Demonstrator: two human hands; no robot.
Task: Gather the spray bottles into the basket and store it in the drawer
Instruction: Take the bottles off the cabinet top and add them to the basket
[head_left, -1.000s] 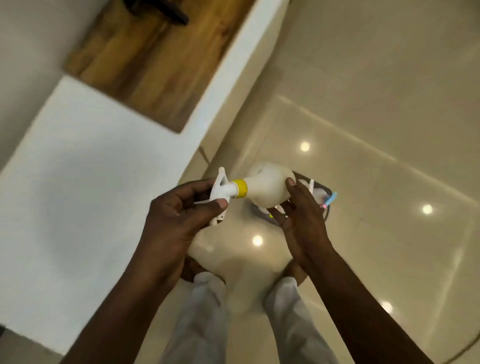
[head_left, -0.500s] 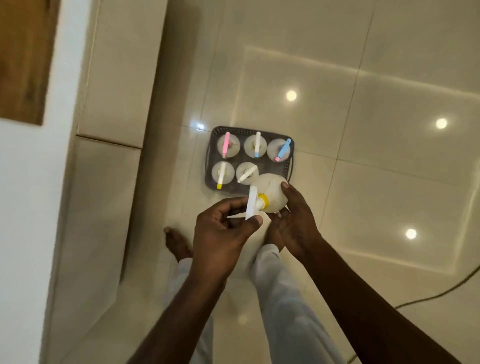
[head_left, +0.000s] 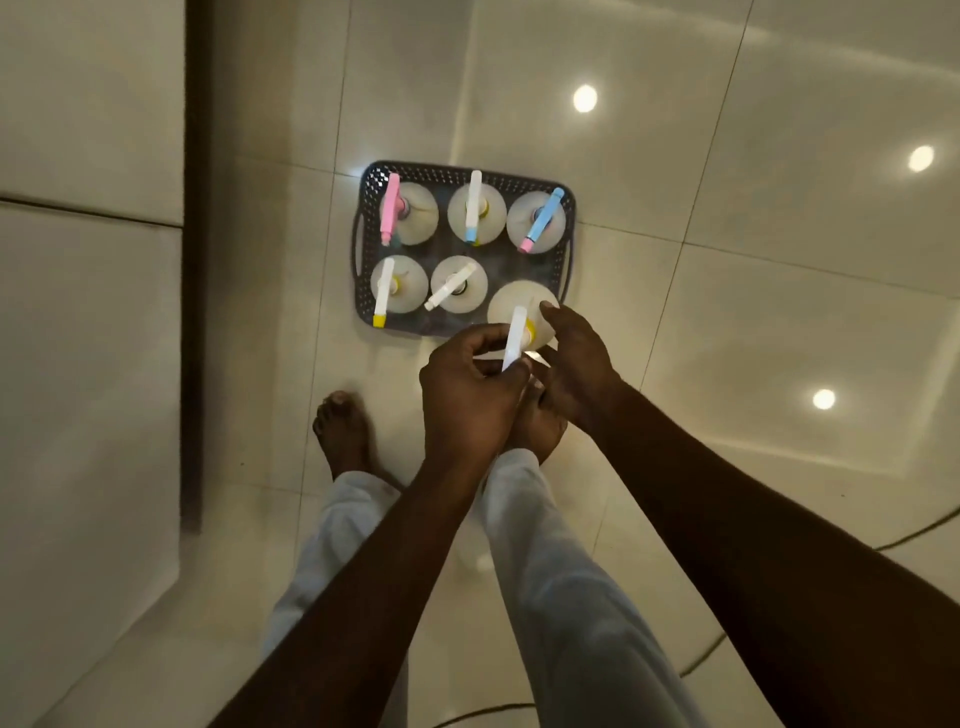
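Glossy cream tiles (head_left: 727, 291) are carrying a dark perforated plastic basket (head_left: 519, 182) that is sitting on the floor just ahead of the person's bare left foot (head_left: 340, 431). Five white spray bottles are standing upright inside it: along the far row, one with a pink trigger head (head_left: 389, 215), one with a white and pale blue head (head_left: 474, 207) and one with a blue head tipped in pink (head_left: 543, 219); along the near row, one with a white head ending in a yellow tip (head_left: 383, 292) and one with an all-white head (head_left: 451, 286). The near right corner of the basket is being covered by a sixth white bottle (head_left: 511, 306) with a yellow collar, which both hands are holding above that corner; whether its base is touching the basket cannot be told. The left hand (head_left: 467, 400) is pinching the white trigger head between thumb and fingers, closed around it. The right hand (head_left: 576, 358) is wrapping its fingers against the rounded body of the same bottle, gripping it from the right side. Pale trouser legs (head_left: 545, 571) are showing beneath the forearms, and a thin dark cable (head_left: 701, 660) is lying across the tiles at the lower right. Round ceiling lights are reflecting in the floor.
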